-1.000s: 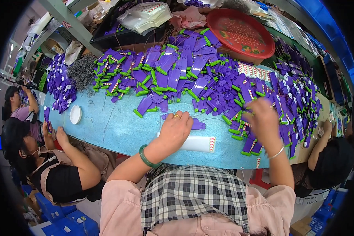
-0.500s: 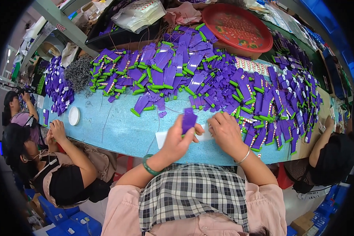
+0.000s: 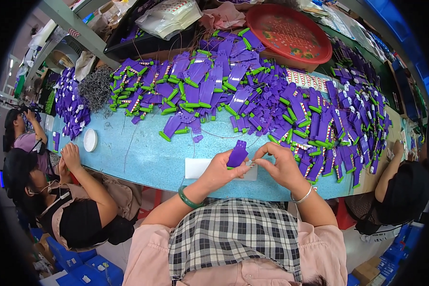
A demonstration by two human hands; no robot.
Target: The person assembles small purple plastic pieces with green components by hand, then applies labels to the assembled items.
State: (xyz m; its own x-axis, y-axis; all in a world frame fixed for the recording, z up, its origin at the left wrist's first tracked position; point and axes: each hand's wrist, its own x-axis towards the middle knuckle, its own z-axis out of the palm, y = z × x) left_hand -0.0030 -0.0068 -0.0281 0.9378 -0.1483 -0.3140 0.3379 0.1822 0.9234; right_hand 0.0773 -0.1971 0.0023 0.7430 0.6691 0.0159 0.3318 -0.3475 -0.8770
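Note:
A flat purple plastic piece (image 3: 238,153) with a notched top and a green lower edge is held upright in my left hand (image 3: 215,172), between thumb and fingers. My right hand (image 3: 282,166) is beside it, thumb and forefinger pinched together at the tip of my left thumb. A small brownish bit shows at that pinch, too small to name. Beneath both hands lies a white rectangular sheet (image 3: 195,168) on the blue tabletop (image 3: 148,148).
A heap of purple-and-green pieces (image 3: 205,86) spreads across the far table and along the right (image 3: 329,128). Tangled grey wires (image 3: 99,88), a white round dish (image 3: 90,140) and a red round tray (image 3: 291,33) stand around it. Co-workers sit left (image 3: 71,200) and right (image 3: 400,190).
My left hand has moved slightly right and lower with the purple piece, which now leans a little to the right. My right hand's fingers have come into a pinch beside my left thumb.

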